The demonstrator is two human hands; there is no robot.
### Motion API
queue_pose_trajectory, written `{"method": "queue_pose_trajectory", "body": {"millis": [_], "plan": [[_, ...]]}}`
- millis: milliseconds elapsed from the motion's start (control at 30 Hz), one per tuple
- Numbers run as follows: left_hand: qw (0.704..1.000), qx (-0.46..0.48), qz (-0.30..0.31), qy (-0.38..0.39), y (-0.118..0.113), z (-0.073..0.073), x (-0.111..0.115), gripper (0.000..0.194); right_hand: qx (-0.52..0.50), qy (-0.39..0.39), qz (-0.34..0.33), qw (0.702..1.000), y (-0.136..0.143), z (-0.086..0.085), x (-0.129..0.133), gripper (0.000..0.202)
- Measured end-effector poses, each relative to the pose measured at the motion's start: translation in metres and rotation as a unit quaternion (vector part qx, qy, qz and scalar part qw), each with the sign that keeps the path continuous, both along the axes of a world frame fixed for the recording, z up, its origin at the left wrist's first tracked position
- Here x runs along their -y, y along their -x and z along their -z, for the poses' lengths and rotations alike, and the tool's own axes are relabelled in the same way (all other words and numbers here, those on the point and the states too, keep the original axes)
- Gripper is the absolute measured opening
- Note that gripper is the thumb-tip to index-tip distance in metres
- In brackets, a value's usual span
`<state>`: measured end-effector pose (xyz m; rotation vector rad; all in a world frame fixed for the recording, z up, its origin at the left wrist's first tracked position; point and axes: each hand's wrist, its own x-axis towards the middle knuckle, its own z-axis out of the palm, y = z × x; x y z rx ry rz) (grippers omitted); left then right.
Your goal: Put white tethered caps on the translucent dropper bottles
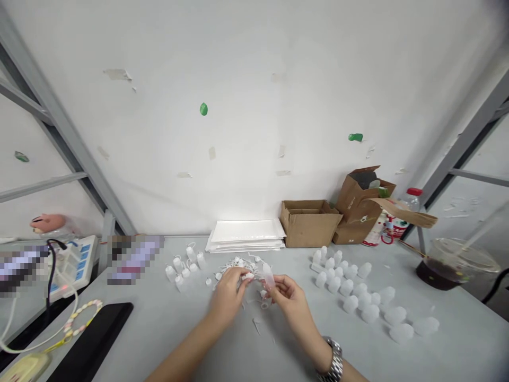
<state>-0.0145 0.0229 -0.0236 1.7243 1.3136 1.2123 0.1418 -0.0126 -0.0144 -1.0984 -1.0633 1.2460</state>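
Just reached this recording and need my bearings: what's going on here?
A person's right hand holds a whitish bottle over a grey table, while the left hand appears to pinch a small white piece beside a pile of white parts. A small group of bottles sits to the left, a larger group to the right.
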Motion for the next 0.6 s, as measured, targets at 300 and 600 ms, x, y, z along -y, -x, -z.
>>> {"method": "queue_pose_trajectory", "body": {"millis": [300, 600], "plan": [[0.91, 0.348, 0.025, 0.224, -0.003, -0.018, 0.012, 0.029, 0.184, -0.04, 0.081, 0.979, 0.005, 0.012, 0.004, 0.021], [0.906, 0.346, 0.086, 0.227, -0.008, -0.02, 0.019, 0.02, 0.287, -0.095, 0.043, 0.952, 0.01, 0.016, 0.009, 0.014]]}}
